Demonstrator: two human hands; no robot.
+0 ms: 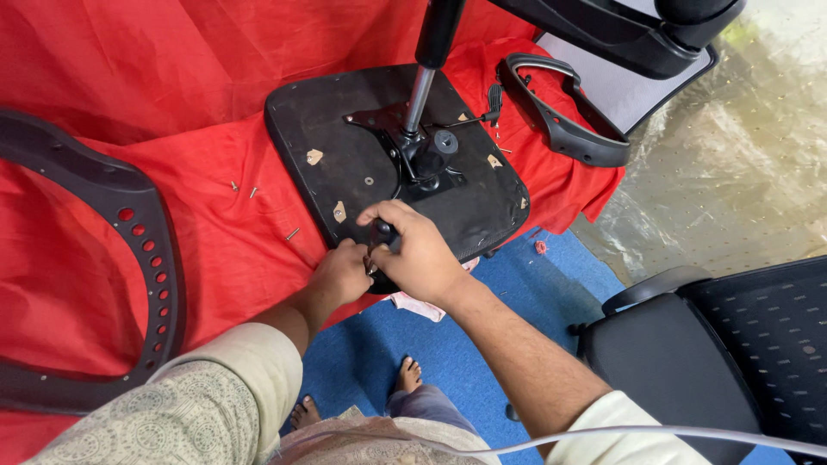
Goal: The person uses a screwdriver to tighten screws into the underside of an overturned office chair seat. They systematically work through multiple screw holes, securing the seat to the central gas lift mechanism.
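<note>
With the upturned seat base (345, 155) lying flat on the red cloth (215, 250), my right hand (418, 254) has its fingers closed around a small black part (383, 232) at its near edge, while my left hand (340, 274), fingers curled, pinches beside it to steady.

No packages, no labels, no signs, no screens in view

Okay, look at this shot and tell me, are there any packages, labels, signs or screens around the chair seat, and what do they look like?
No packages, signs or screens show.
Paper scraps: a few small pale bits stuck on the black seat base, possibly label remnants; too small to tell.
Both hands, left hand and right hand, work at the seat's near edge on the red cloth.
</note>
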